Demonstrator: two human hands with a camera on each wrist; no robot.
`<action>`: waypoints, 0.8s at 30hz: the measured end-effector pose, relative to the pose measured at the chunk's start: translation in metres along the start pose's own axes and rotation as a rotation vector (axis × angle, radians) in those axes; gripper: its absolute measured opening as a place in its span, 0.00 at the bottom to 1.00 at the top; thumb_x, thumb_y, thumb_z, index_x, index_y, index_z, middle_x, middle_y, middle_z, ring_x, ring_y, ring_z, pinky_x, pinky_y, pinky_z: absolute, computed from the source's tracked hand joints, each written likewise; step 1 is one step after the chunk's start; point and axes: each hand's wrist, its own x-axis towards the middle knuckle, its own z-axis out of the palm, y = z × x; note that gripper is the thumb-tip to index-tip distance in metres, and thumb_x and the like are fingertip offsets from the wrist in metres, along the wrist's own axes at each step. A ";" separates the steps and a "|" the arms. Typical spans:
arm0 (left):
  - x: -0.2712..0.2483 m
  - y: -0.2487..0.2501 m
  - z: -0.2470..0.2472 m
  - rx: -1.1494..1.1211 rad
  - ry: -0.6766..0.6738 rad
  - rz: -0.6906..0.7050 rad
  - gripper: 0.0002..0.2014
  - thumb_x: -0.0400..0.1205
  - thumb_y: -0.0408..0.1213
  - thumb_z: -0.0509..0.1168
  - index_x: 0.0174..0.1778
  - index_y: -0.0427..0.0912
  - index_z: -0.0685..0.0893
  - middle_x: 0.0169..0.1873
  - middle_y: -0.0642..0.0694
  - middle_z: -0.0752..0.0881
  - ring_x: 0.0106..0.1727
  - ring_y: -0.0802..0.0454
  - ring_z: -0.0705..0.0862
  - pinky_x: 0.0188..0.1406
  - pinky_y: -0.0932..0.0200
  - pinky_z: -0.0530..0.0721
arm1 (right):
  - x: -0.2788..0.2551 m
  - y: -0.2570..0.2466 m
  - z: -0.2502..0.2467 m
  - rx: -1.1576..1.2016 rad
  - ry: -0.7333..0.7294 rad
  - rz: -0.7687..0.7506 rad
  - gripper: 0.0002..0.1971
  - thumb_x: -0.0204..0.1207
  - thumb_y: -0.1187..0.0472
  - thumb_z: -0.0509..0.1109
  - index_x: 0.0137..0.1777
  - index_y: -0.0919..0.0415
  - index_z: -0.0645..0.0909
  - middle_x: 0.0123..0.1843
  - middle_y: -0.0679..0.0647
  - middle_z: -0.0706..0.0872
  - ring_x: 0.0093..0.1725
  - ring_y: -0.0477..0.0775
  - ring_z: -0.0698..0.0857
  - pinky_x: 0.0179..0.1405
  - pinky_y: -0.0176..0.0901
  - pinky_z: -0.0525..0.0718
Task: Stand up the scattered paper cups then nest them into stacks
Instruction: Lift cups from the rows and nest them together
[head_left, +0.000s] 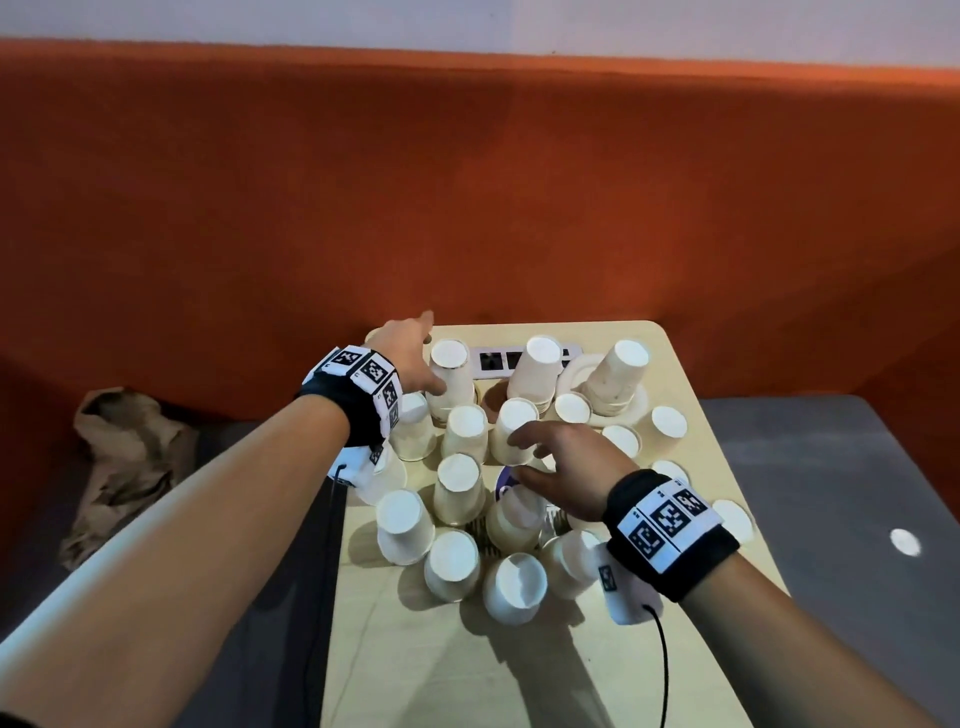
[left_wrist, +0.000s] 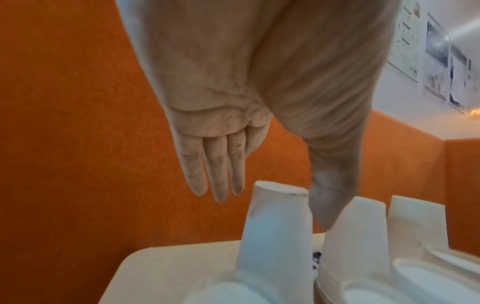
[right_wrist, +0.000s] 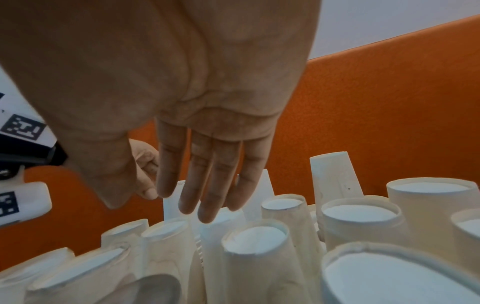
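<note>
Many paper cups (head_left: 457, 488) upside down, crowded on surface (head_left: 519, 675) | left hand (head_left: 405, 358) at far-left tall stack (head_left: 451, 382), grip spread, thumb beside it | right hand (head_left: 566, 467) above middle cups, grip spread, holding nothing

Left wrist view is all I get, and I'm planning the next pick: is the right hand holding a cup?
Observer: No. The right hand is spread, fingers straight, over the middle cups, holding nothing.
Operator: Any cups lying on their sides?
Observer: None I can see; the single cups nearer the person stand base up.
Operator: Anything beside the table?
Observer: A crumpled brown bag lies left of the table.
</note>
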 end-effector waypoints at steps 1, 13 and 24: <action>-0.005 0.004 -0.004 0.003 0.020 0.004 0.48 0.66 0.47 0.82 0.79 0.43 0.65 0.69 0.47 0.81 0.65 0.44 0.83 0.61 0.44 0.85 | -0.003 0.000 -0.001 0.007 0.011 -0.006 0.18 0.79 0.48 0.71 0.68 0.47 0.81 0.64 0.46 0.87 0.61 0.49 0.85 0.54 0.42 0.82; -0.105 0.092 0.026 -0.262 0.229 0.223 0.22 0.77 0.45 0.73 0.67 0.49 0.83 0.55 0.55 0.88 0.48 0.59 0.88 0.50 0.69 0.81 | -0.057 0.016 -0.009 0.062 0.043 -0.076 0.18 0.79 0.49 0.71 0.68 0.49 0.81 0.67 0.45 0.85 0.64 0.49 0.84 0.62 0.46 0.82; -0.175 0.112 0.099 -0.253 0.198 0.168 0.18 0.78 0.42 0.70 0.65 0.49 0.85 0.52 0.57 0.89 0.49 0.60 0.87 0.56 0.60 0.84 | -0.098 0.047 0.033 -0.117 0.005 -0.053 0.29 0.76 0.58 0.71 0.78 0.46 0.72 0.77 0.47 0.75 0.71 0.57 0.80 0.64 0.51 0.82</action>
